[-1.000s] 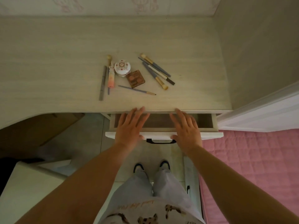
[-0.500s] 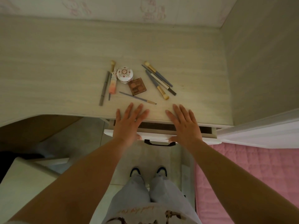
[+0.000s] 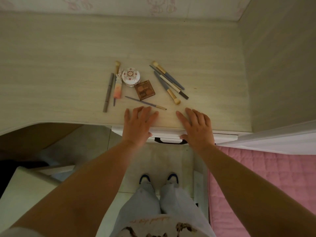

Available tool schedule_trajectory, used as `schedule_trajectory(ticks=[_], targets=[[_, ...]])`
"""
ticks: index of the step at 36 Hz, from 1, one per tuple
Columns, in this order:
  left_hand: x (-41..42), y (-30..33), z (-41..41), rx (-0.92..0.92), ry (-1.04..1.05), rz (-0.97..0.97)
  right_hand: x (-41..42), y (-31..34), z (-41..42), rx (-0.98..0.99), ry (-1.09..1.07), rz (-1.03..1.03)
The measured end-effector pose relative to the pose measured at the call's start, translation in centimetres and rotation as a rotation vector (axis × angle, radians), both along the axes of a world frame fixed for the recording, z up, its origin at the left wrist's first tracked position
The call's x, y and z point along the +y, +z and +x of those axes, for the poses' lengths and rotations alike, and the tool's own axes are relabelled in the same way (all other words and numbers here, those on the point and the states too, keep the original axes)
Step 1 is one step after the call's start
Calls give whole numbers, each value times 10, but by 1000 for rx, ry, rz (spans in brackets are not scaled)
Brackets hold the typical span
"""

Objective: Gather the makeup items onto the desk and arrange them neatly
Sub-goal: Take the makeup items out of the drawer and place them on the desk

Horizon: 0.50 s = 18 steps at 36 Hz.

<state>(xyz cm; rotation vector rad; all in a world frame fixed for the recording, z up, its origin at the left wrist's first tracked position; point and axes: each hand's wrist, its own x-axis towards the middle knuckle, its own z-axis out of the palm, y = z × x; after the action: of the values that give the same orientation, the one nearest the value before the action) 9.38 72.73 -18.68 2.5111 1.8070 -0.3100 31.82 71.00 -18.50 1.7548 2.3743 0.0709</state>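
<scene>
The head view looks down on a pale wood-grain worktop (image 3: 68,69) where the makeup lies in a loose scatter: a round white floral-lidded jar (image 3: 131,76), a square brown eyeshadow palette (image 3: 144,90) touching its near side, a peach-and-pink tube (image 3: 118,89) and a long grey pencil (image 3: 108,92) to the left, a cluster of grey-handled brushes (image 3: 168,82) fanned out to the right, and one thin grey brush (image 3: 145,103) lying across just ahead of the left hand (image 3: 137,124). The likeliest slip, in my judgement, is that this hand, reaching forward, nudges the thin brush and sends it rolling into the others or toward the worktop edge; a sweep at the crossed brushes could also scatter them further. The white drawer front with its black handle (image 3: 168,140) sits flush below the edge, and both thumbs lie against it. Both hands are released and hold nothing: fingers straight and spread, palms down over the worktop's front edge, the right hand (image 3: 196,126) mirroring the left, forearms extended straight from the body.
</scene>
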Motion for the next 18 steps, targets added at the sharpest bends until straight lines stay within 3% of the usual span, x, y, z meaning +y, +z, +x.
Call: schedule_trajectory(ticks=[7, 18], targets=[[-1, -1, 0, 6, -11, 7, -1, -1, -1, 42, 8, 87], [-6, 4, 13, 26, 53, -30, -5, 1, -12, 36, -81, -89]])
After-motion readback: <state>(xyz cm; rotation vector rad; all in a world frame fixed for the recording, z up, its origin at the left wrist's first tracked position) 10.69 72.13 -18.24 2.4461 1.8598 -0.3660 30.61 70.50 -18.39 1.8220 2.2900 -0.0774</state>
